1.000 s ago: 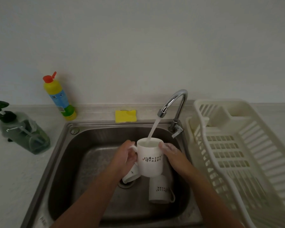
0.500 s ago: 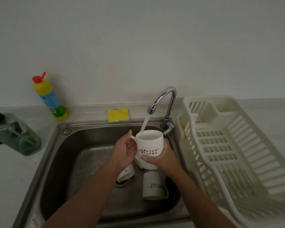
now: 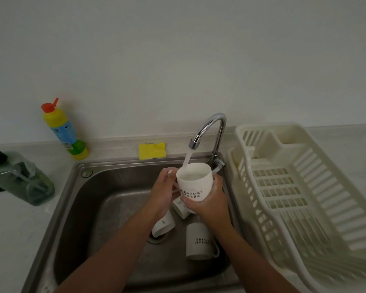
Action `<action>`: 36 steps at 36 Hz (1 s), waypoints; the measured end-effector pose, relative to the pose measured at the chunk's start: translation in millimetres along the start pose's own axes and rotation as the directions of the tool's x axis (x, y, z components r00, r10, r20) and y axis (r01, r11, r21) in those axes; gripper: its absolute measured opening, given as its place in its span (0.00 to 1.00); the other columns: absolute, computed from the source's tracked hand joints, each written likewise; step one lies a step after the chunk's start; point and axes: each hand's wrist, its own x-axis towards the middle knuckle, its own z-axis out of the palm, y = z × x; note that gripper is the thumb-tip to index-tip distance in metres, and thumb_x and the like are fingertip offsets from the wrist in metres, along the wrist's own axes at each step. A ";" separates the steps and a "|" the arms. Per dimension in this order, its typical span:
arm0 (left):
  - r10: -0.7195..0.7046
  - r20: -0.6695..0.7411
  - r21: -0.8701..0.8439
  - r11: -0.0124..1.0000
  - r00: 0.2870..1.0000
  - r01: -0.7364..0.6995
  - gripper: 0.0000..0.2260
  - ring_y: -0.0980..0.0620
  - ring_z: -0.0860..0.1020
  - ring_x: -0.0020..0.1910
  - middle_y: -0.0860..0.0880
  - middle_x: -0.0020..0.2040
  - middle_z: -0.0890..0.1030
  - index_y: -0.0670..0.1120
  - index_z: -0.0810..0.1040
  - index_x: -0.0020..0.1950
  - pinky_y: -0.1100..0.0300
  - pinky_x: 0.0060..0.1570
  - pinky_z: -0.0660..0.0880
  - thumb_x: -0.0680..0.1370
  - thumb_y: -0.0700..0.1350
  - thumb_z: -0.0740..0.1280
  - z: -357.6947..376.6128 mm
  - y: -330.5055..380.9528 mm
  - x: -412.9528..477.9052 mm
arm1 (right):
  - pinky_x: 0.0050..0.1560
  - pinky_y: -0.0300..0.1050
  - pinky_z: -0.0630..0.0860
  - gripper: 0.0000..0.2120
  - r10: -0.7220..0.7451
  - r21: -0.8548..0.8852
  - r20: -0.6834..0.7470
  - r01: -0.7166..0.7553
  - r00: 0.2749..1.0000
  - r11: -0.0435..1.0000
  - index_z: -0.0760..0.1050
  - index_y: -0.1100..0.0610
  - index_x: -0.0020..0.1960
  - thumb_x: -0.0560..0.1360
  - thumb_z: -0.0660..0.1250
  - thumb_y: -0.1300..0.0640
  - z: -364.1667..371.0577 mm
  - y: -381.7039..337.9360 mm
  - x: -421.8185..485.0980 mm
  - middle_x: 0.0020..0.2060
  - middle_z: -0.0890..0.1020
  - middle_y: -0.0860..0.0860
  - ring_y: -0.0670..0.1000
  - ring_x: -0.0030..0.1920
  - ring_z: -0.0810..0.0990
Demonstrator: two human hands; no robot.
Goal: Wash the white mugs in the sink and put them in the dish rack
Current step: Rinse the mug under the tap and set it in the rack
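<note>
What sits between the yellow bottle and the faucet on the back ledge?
Only a yellow sponge, lying flat; shown in the head view.

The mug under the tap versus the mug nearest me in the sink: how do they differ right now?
The held mug is gripped by the left hand and right hand; the near mug rests untouched on the sink floor. The held mug is mouth-up, taking water from the tap; the near mug gets no stream. Both are white with dark lettering.
</note>
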 end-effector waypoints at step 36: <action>-0.218 0.270 -0.175 0.947 0.938 0.271 0.26 0.55 0.80 0.28 0.52 0.31 0.81 0.47 0.78 0.57 0.54 0.37 0.77 0.78 0.67 0.55 22.5 9.5 14.7 | 0.60 0.50 0.75 0.49 -0.187 -0.146 -0.143 0.166 0.972 0.975 0.62 0.51 0.70 0.56 0.82 0.43 2.5 6.3 25.9 0.63 0.72 0.45 0.47 0.63 0.73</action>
